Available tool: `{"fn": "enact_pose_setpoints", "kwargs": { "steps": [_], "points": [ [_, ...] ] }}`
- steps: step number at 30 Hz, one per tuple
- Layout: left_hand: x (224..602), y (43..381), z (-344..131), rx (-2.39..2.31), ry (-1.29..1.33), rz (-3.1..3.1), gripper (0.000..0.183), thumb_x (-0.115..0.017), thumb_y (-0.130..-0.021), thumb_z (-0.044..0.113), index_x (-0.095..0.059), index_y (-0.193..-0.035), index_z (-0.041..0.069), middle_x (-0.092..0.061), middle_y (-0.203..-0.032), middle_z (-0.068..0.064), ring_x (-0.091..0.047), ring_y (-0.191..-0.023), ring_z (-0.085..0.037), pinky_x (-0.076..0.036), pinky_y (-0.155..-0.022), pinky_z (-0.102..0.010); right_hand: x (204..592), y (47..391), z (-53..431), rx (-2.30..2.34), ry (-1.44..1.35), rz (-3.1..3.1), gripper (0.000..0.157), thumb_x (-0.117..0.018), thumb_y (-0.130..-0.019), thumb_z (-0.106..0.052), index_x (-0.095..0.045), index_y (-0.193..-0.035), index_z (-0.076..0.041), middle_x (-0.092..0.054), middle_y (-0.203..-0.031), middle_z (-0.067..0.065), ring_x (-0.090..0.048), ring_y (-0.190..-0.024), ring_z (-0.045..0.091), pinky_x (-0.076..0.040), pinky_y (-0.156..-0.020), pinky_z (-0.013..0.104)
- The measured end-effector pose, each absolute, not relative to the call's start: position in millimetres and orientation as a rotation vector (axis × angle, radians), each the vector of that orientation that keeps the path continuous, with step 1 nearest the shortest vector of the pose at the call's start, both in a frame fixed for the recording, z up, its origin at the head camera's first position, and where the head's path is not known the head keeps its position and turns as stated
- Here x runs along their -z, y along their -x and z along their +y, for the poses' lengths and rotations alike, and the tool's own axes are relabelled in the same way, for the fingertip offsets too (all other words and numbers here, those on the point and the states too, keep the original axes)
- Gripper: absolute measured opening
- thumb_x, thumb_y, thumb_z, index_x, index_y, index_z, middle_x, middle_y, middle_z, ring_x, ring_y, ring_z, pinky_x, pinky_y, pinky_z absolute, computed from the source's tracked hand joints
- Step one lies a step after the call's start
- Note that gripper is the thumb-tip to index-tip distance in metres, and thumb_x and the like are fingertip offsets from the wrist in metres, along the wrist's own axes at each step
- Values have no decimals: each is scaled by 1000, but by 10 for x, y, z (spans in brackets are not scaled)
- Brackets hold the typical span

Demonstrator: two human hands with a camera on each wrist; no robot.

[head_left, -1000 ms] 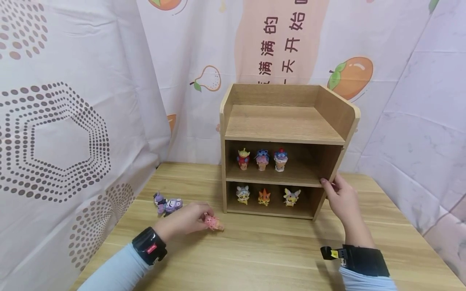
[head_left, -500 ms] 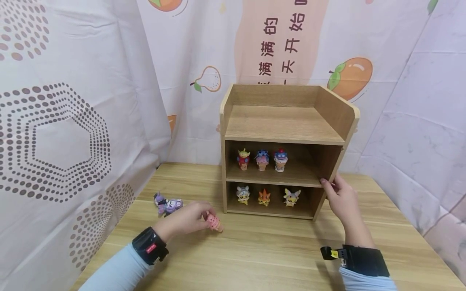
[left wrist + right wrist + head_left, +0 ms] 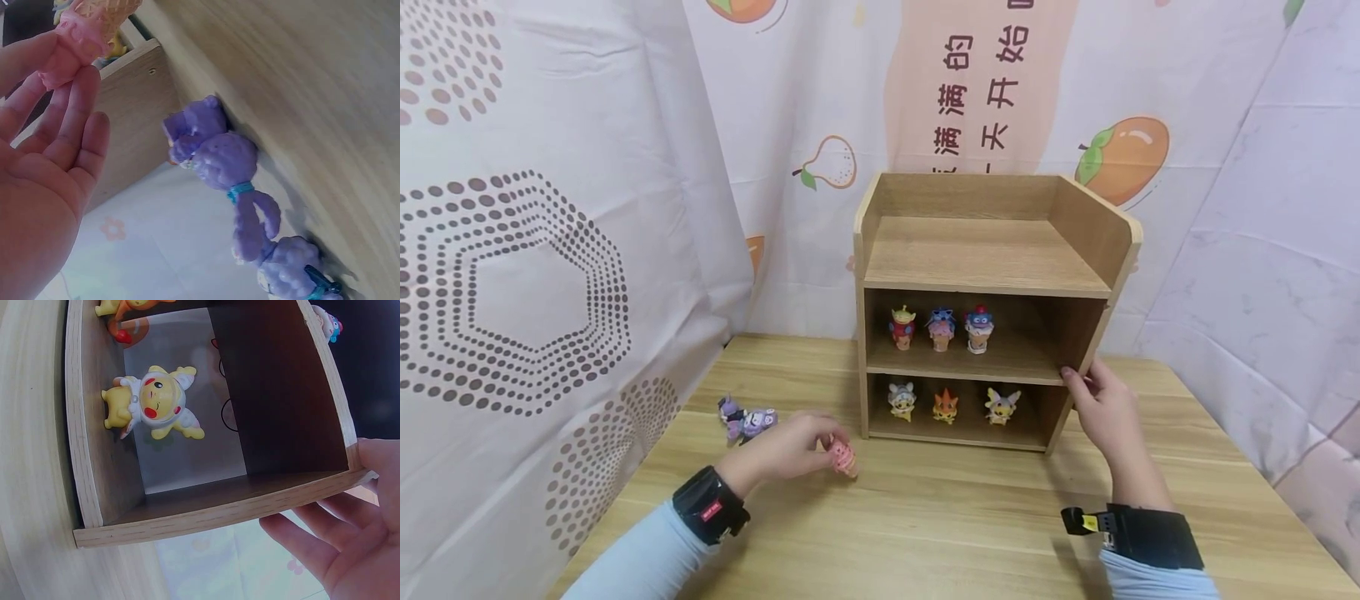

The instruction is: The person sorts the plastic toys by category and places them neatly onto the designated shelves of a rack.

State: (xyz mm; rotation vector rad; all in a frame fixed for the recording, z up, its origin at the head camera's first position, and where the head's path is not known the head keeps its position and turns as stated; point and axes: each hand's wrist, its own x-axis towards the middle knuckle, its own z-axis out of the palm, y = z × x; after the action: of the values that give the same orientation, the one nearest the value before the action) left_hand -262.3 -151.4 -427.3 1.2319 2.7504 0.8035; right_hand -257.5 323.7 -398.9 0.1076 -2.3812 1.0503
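My left hand [image 3: 793,446] pinches a pink ice-cream-cone figurine [image 3: 844,458] between thumb and fingers, low over the table before the shelf's left corner. The figurine stands tilted, cone end down; whether it touches the table I cannot tell. In the left wrist view its waffle cone [image 3: 107,14] points away from the palm. Two purple figurines, one nearer [image 3: 225,159] and one farther [image 3: 290,265], lie beside that hand. My right hand [image 3: 1108,408] grips the right side panel of the wooden shelf [image 3: 985,254], thumb at the front edge, fingers around the outside.
Three cone figurines, including a red-and-green one [image 3: 902,327], stand on the middle level. Below them are three more: a grey-hooded one [image 3: 901,402], an orange one [image 3: 945,406] and a yellow one with long ears [image 3: 159,403]. Printed curtains [image 3: 805,92] hang behind the table [image 3: 910,533].
The pink figurine has turned in my left fingers, from lying nearly sideways to a steeper tilt with its cone lower. My right hand and the shelf stay where they were.
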Motion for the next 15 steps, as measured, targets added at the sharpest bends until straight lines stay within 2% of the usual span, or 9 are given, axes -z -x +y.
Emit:
{"fn": "enact_pose_setpoints", "kwargs": {
  "steps": [5, 9, 12, 15],
  "points": [
    [4194, 2580, -1478, -852, -1201, 2742, 23, -76, -90, 14, -73, -113, 13, -65, -105, 8, -62, -91, -6, -57, -81, -38, 3987, 2575, 3235, -1041, -116, -2379, 43, -53, -106, -34, -59, -136, -3, -63, -128, 30, -63, -113, 48, -60, -69, 41],
    [4125, 2555, -1441, -878, -1226, 2753, 23, -77, -91, 16, -72, -113, 14, -66, -103, 10, -62, -93, -5, -57, -83, -38, 3993, 2578, 3236, -1050, -121, -2372, 43, -54, -106, -34, -59, -136, -3, -63, -128, 30, -63, -114, 48, -57, -66, 24],
    [4090, 2546, -1416, -886, -1268, 2776, 23, -77, -91, 16, -72, -114, 14, -67, -103, 10, -62, -94, -4, -56, -84, -33, 4003, 2583, 3236, -1058, -128, -2362, 42, -54, -106, -33, -59, -135, -3, -63, -128, 30, -63, -113, 48, -49, -64, 11],
    [4050, 2534, -1391, -895, -1314, 2796, 24, -77, -91, 14, -72, -115, 13, -67, -104, 10, -62, -95, -4, -55, -84, -28, 4010, 2589, 3239, -1057, -134, -2356, 41, -55, -106, -33, -59, -134, -3, -63, -127, 30, -63, -113, 49, -48, -63, 9]
  ]
}}
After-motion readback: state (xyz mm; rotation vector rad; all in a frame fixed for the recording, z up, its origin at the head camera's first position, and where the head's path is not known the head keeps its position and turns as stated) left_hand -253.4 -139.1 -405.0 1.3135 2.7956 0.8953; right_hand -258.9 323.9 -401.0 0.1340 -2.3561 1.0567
